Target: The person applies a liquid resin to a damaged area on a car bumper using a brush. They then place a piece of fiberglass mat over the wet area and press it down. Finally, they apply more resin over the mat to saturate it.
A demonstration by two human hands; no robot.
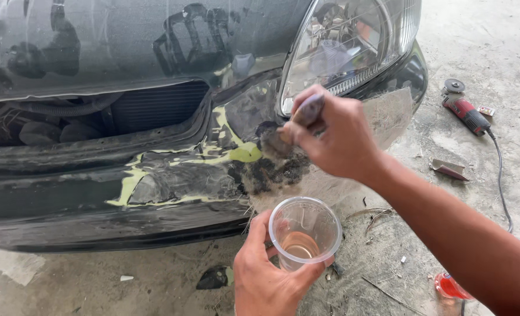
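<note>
One camera sits on the person's head and looks down, close to the car bumper [154, 193], just past the right hand [336, 137]. The floor [476, 35] shows beyond.

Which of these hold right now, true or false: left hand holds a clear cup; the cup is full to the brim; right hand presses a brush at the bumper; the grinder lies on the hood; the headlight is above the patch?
1. The left hand holds a clear plastic cup. True.
2. The cup is full to the brim. False: only a little amber liquid sits at its bottom.
3. The right hand presses a brush at the damaged bumper. True.
4. The red angle grinder lies on the hood. False: it lies on the concrete floor, right of the car.
5. The headlight is above the dark repair patch. True.
</note>
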